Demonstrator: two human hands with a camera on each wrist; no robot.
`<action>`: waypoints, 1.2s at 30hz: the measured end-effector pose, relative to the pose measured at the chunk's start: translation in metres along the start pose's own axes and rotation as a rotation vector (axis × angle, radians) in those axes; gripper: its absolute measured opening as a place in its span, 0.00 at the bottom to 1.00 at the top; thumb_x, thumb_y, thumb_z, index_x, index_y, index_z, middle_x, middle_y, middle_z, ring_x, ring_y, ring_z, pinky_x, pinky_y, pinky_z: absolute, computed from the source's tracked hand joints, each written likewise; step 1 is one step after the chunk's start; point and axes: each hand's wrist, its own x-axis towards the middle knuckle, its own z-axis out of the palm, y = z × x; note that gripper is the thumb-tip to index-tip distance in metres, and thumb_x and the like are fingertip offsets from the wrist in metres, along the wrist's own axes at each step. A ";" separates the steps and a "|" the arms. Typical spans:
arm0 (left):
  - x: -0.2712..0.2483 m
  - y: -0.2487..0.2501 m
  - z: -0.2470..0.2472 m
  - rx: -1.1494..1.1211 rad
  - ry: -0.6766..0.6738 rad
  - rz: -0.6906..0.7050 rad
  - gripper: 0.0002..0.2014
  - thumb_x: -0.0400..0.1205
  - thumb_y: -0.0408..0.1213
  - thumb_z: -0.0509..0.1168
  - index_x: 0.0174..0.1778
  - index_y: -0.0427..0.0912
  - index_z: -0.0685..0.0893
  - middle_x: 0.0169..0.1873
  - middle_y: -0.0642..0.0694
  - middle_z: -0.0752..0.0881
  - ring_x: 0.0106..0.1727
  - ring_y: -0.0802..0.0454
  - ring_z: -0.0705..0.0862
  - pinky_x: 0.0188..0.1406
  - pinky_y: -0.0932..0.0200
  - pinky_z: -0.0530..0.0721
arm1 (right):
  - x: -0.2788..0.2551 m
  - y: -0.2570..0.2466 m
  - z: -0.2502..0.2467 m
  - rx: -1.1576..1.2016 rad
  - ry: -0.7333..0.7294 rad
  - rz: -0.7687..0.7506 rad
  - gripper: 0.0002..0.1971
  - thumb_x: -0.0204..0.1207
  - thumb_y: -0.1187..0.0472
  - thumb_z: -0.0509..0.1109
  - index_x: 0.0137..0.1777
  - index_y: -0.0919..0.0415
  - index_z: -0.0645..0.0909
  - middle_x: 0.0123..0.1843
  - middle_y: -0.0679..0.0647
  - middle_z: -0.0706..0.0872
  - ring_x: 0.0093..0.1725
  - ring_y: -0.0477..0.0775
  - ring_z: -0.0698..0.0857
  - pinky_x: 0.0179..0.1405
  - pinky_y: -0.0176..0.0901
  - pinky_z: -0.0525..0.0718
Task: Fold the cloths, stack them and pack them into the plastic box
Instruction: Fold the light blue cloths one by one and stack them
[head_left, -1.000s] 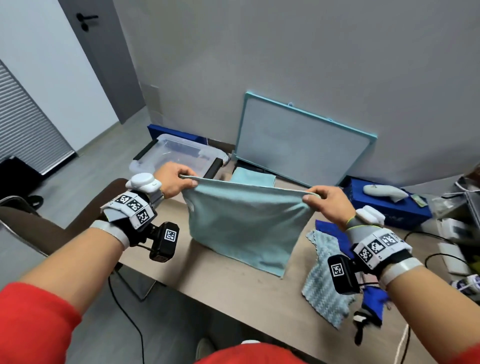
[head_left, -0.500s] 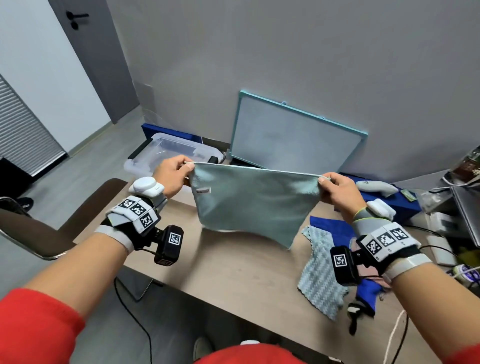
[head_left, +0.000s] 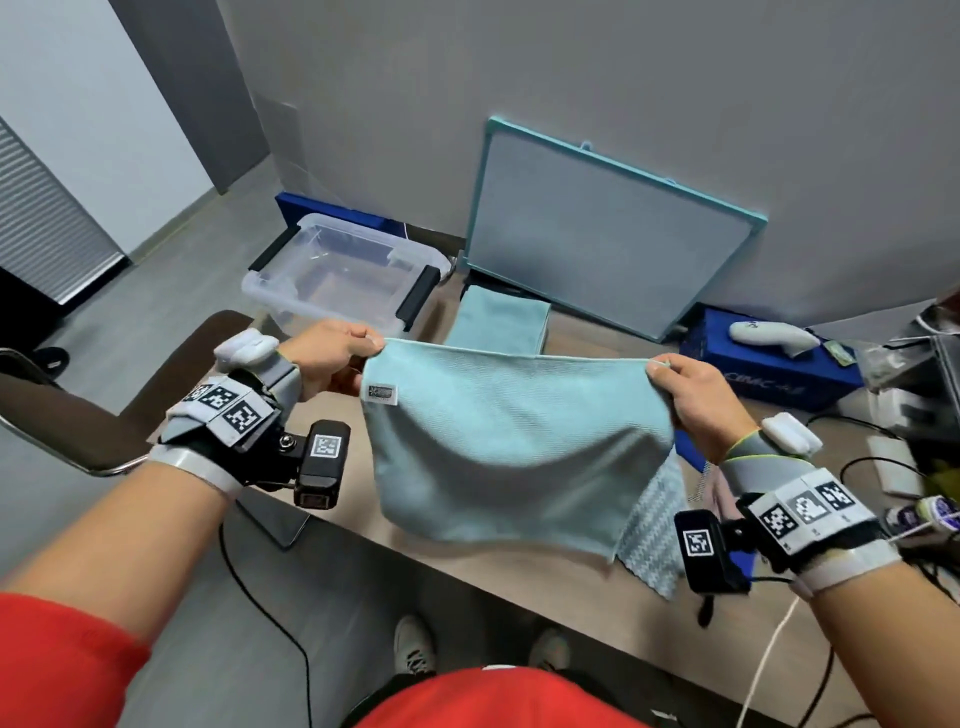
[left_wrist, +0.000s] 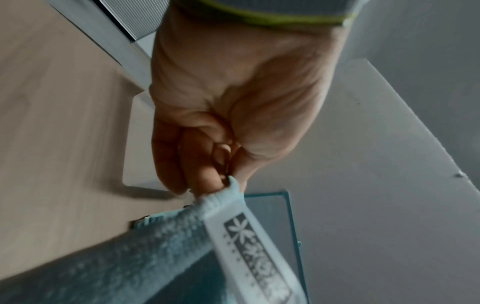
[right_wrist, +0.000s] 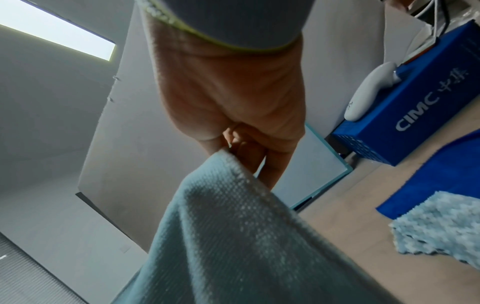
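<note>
A light teal cloth (head_left: 509, 441) hangs spread in the air above the desk, its top edge stretched taut. My left hand (head_left: 332, 353) pinches its top left corner, beside a white label (head_left: 382, 393). The opposite top corner is pinched by my right hand (head_left: 685, 395). The wrist views show each pinch close up, left hand (left_wrist: 221, 181) on the cloth (left_wrist: 161, 242), right hand (right_wrist: 241, 152) on the cloth (right_wrist: 233, 236). A folded teal cloth (head_left: 498, 325) lies on the desk behind. The clear plastic box (head_left: 270, 291) stands open at the back left.
A patterned light-blue cloth (head_left: 652, 530) and a dark blue cloth (head_left: 693, 452) lie on the desk at right. A teal-framed board (head_left: 608, 234) leans on the wall. A blue carton (head_left: 769, 374), cables and clutter fill the right side. A chair (head_left: 78, 410) stands at left.
Both hands have drawn the cloth nearer to me and pulled it flatter. Its lower edge, which trailed on the desk a second ago, now hangs free.
</note>
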 end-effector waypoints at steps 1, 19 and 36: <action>0.004 -0.002 0.001 -0.004 0.009 -0.003 0.11 0.85 0.28 0.59 0.38 0.39 0.79 0.31 0.42 0.77 0.18 0.60 0.78 0.16 0.68 0.77 | 0.003 0.002 0.002 -0.013 0.005 0.004 0.13 0.84 0.63 0.63 0.36 0.58 0.78 0.28 0.52 0.73 0.26 0.45 0.67 0.20 0.35 0.64; 0.092 -0.085 0.035 0.237 0.227 -0.009 0.08 0.80 0.29 0.69 0.53 0.32 0.88 0.28 0.52 0.86 0.43 0.50 0.76 0.32 0.73 0.74 | 0.054 0.101 0.023 -0.269 0.122 0.208 0.07 0.71 0.57 0.75 0.32 0.53 0.87 0.31 0.52 0.88 0.39 0.57 0.87 0.46 0.52 0.84; 0.074 -0.174 0.056 0.549 0.060 -0.346 0.09 0.77 0.28 0.67 0.46 0.35 0.92 0.42 0.43 0.89 0.46 0.45 0.87 0.43 0.61 0.82 | -0.019 0.167 0.048 -0.442 -0.110 0.470 0.10 0.68 0.71 0.76 0.35 0.54 0.88 0.32 0.48 0.87 0.31 0.48 0.83 0.25 0.28 0.78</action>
